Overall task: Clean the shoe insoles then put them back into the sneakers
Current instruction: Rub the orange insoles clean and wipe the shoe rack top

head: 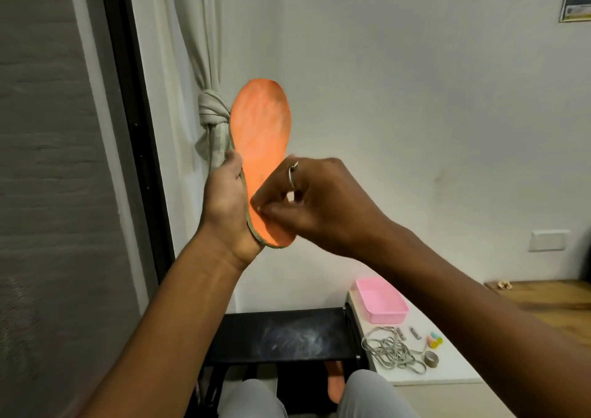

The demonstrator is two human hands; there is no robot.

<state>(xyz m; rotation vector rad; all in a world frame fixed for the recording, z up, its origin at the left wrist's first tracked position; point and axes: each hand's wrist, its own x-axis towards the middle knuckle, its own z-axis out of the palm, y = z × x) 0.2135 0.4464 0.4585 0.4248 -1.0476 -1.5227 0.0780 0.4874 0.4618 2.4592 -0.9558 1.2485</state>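
While the left hand [224,203] grips the insole [260,129], laces [392,351] lie beside the tub [388,317].

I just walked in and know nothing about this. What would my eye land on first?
The bright orange insole, held upright in the middle of the view. The left hand grips its left edge while the right hand works at its lower half with curled fingers. Lower right, a pink tray sits on a white surface beside a tangle of grey laces.
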